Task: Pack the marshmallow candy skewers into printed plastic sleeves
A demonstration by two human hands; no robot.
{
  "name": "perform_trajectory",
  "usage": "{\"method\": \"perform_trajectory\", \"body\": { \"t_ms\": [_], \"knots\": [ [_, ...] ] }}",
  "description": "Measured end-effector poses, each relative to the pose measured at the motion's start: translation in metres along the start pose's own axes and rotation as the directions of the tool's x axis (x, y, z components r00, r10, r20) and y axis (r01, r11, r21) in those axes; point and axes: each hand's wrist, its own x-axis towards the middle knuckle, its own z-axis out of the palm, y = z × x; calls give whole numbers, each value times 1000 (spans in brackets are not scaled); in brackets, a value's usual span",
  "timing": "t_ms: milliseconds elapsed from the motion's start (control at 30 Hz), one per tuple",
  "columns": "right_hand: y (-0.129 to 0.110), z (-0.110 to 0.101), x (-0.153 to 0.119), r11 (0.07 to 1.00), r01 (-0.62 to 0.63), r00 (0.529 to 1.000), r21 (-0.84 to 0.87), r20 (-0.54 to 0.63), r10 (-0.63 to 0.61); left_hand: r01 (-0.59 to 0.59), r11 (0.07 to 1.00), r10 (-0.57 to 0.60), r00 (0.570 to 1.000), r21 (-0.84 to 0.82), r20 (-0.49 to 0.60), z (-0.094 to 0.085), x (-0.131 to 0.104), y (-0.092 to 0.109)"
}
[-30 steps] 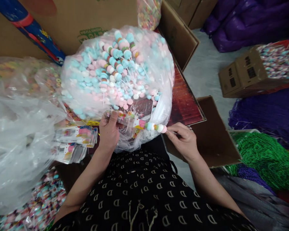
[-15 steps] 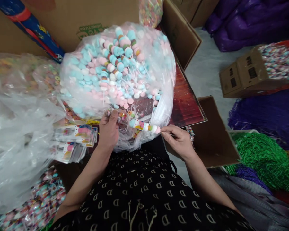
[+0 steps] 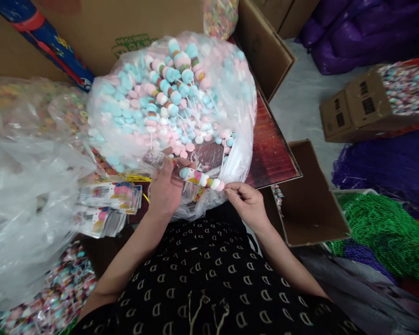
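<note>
A marshmallow skewer [image 3: 214, 184], with white, green and pink pieces, lies across the gap between my hands in the head view. Its upper part sits inside a clear printed wrapper [image 3: 195, 177]. My right hand [image 3: 247, 204] pinches the skewer at its lower end, where the stick is mostly hidden by the fingers. My left hand [image 3: 165, 188] is closed on the wrapper, whose clear end sticks out past the thumb. Just beyond both hands rests a big clear bag [image 3: 242, 153] of loose pink, blue and white marshmallows, with several finished skewers on top.
Stacks of printed wrappers [image 3: 108, 197] lie left of my hands, near a crumpled plastic bag [image 3: 24, 209]. Wrapped sweets [image 3: 56, 293] are heaped lower left. An open carton [image 3: 310, 200] stands right of the reddish tabletop [image 3: 272, 149]. Green beads [image 3: 380, 223] lie farther right.
My left hand has shifted right along the wrapper, its fingers now nearer the skewer. My right hand has moved slightly left with the skewer.
</note>
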Motion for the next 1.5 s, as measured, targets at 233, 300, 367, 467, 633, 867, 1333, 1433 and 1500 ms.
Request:
{"method": "perform_trajectory", "body": {
  "t_ms": [233, 300, 367, 467, 633, 867, 1333, 1433, 1500],
  "knots": [
    [-2, 25, 0, 1000, 19, 1000, -9, -21, -20, 33, 998, -30, 998, -50, 59, 27, -5, 3],
    [-2, 29, 0, 1000, 26, 999, -4, -21, -26, 38, 998, -36, 999, -51, 37, 30, -8, 2],
    [-2, 32, 0, 999, 37, 999, -1, 5, -37, 38, 998, -37, 999, -53, 15, 28, -9, 1],
    [-2, 33, 0, 996, 82, 994, -24, 74, -80, 29, 998, -29, 999, -51, -13, 23, -4, 3],
    [-1, 36, 0, 998, 62, 995, 20, 71, -63, 22, 1000, -22, 999, -7, 36, 20, 0, 5],
    [-5, 49, 0, 990, -10, 989, 141, 146, -11, 86, 996, -85, 988, 3, 130, 23, -9, 1],
    [-10, 51, 6, 987, 30, 990, 157, 130, -51, 115, 991, -127, 972, 74, 196, 20, -10, -5],
    [-11, 55, 7, 980, 15, 989, 197, 141, -43, 131, 986, -150, 967, 104, 205, 18, -13, -10],
    [-11, 54, 8, 978, 14, 986, 209, 159, -48, 123, 987, -141, 969, 102, 202, 15, -13, -10]
  ]
}}
